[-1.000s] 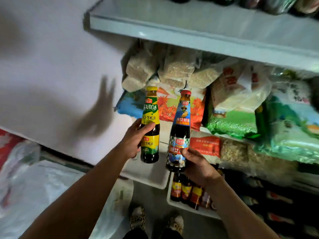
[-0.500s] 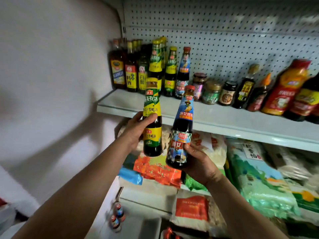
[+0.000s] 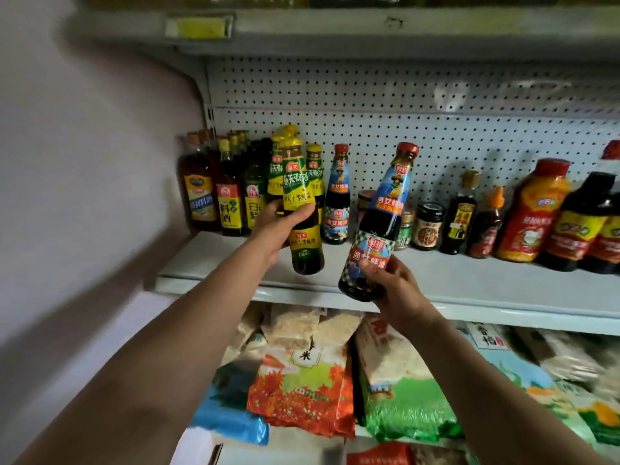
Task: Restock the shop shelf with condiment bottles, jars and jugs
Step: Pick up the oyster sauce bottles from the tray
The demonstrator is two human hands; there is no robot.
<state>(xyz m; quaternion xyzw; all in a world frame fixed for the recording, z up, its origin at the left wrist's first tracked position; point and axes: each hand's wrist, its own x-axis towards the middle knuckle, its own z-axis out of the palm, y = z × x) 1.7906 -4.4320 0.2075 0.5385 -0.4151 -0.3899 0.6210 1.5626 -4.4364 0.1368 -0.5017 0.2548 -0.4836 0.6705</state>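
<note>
Left hand (image 3: 273, 229) grips a dark sauce bottle with a yellow cap and green-and-yellow label (image 3: 299, 209), fingers wrapped around its middle, thumb across the front. The bottle is upright, held in the air over the front part of the white shelf (image 3: 469, 283), just in front of two matching yellow-capped bottles (image 3: 313, 176) that stand at the back.

Right hand (image 3: 392, 286) holds a second dark bottle with a red cap and blue label (image 3: 379, 226) by its base, fingers curled around the lower label. This bottle leans to the right at the top; its base hangs at the front edge of the shelf, not resting on it. A matching red-capped, blue-labelled bottle (image 3: 337, 199) stands on the shelf between the two held bottles, further back.

On the shelf, at the left end against the wall, stands a group of amber and dark bottles (image 3: 214, 193). To the right of the held bottles stand small jars (image 3: 427, 226), slim dark bottles (image 3: 461, 216), a large red-and-orange squeeze bottle (image 3: 530, 213) and dark jugs (image 3: 583, 223) at the far right. Behind the row is white pegboard (image 3: 402, 129).

On the tier below lie bags of grain and rice (image 3: 302, 391), some with orange, green and blue printing. An upper shelf edge carries a yellow price tag (image 3: 199, 26).
</note>
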